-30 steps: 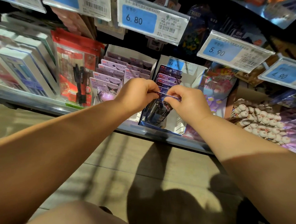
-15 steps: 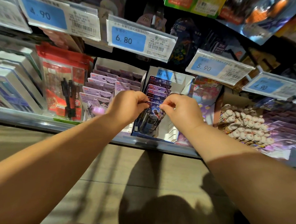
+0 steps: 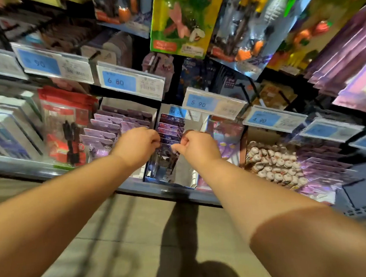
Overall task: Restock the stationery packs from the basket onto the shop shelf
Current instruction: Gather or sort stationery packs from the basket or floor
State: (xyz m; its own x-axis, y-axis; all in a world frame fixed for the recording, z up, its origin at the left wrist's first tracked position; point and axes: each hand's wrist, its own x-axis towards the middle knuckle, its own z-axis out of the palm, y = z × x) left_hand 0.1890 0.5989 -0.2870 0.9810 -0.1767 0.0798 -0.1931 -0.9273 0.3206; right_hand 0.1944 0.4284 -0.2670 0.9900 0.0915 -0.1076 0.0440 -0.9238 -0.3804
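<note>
Head view, motion blur throughout.

Left hand (image 3: 135, 145) and right hand (image 3: 198, 148) were both up at the shelf. Fingers were curled tight and the knuckles stood close, with a narrow gap between them. Each appeared to pinch a top corner of the front dark pack (image 3: 167, 160). The fingertips were blurred, so contact on the right side was less certain.

The pack hung roughly upright below the grip, inside the display box (image 3: 185, 174), with its lower edge near the box's front wall.

- Directly behind the grip: a row of dark packs (image 3: 172, 126), stepped upward with tops overlapping.
- Right of the grip, in the same box: a bare stretch of wall and free room beside the pack.
- Left of the grip, just beside the left hand: lilac packs (image 3: 105, 129) in a neighbouring box, and further left a red pack (image 3: 68, 125).
- Above the grip: a price tag (image 3: 130, 81) marked 6.80, overhanging the box.
- Below the grip: the shelf lip (image 3: 170, 191), then the floor (image 3: 123, 230).
- Beyond the right hand: pale round pieces (image 3: 272, 165) lay heaped, apart from it.
</note>
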